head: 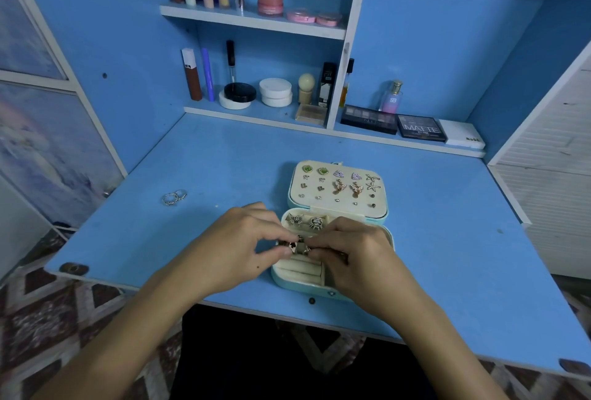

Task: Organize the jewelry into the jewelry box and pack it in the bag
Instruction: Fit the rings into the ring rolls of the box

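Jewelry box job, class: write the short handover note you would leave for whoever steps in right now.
Left hand and right hand: both pinch one small ring over the ring rolls.
Jewelry box: open on the blue desk; earrings pinned in its lid, two rings already in the top roll.
Left to do: seat this ring, fetch the two loose rings on the desk to the left, close the box, pack it. No bag is in view.

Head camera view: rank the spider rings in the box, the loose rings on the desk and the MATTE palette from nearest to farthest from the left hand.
1. Spider rings: in the jewelry box's top ring slot, just beyond the left hand's fingertips.
2. Loose rings: on the desk, off to the left.
3. MATTE palette: on the back ledge, far right.
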The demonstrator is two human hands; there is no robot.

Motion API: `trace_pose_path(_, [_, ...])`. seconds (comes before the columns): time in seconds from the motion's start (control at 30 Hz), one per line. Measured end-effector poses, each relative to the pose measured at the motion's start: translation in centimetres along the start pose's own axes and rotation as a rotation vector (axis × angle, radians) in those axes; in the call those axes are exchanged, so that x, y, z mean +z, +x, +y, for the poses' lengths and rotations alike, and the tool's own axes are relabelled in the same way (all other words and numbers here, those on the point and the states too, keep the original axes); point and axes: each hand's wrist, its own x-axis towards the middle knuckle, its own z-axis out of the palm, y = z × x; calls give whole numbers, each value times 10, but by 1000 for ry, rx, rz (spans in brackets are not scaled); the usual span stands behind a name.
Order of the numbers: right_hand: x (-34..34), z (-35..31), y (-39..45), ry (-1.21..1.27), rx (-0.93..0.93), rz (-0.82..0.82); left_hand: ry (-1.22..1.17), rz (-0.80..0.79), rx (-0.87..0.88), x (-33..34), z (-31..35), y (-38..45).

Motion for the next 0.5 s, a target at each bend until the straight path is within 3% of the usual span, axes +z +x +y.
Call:
trace_pose_path(0.37, [-6, -12, 9, -37, 66, -51, -2, 15, -92, 4, 1, 6])
trace_pose_path(0.5, [-12, -17, 17, -72, 118, -159, -2, -3, -96, 1, 4, 7])
